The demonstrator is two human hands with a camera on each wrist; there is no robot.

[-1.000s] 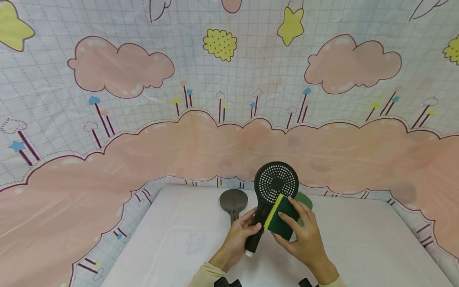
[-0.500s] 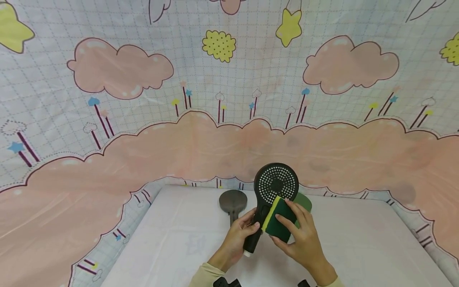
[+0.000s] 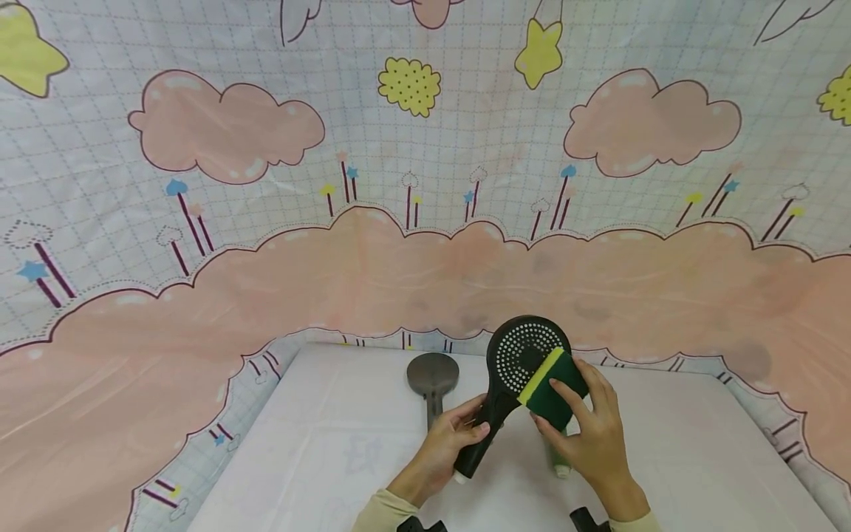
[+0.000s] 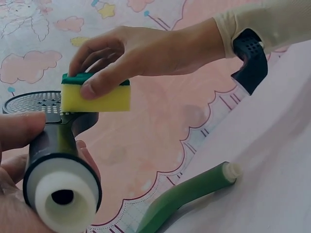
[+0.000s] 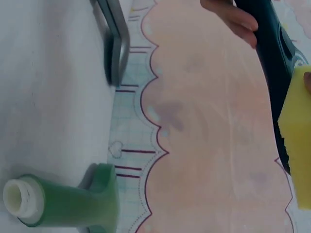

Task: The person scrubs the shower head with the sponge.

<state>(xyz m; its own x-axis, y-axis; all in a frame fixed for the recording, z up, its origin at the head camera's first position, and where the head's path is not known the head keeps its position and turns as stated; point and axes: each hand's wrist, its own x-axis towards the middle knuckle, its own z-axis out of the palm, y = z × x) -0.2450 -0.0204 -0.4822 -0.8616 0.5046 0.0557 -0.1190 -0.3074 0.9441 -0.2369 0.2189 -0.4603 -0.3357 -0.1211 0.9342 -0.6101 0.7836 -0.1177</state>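
My left hand [image 3: 440, 445] grips the handle of a black shower head [image 3: 515, 351], which is raised above the table and leans to the right. Its round spray face, dotted with pale nozzles, is turned toward the head camera. In the left wrist view, the white threaded end [image 4: 68, 206] of the handle points at the camera. Between thumb and fingers, my right hand [image 3: 598, 436] holds a sponge [image 4: 97, 97], yellow with a dark green scouring layer. The yellow side lies against the lower right part of the spray face, covering some nozzles.
A grey shower head [image 3: 432, 377] lies on the white table [image 3: 299, 443] behind my left hand. Beneath my right hand lies a green shower head [image 5: 73, 204], mostly hidden in the head view. A patterned cloth [image 3: 399, 281] rises behind the table.
The black shower head has tilted further right and dropped slightly. My right hand has slid the sponge up and to the right over the spray face. More of the green handle shows now.
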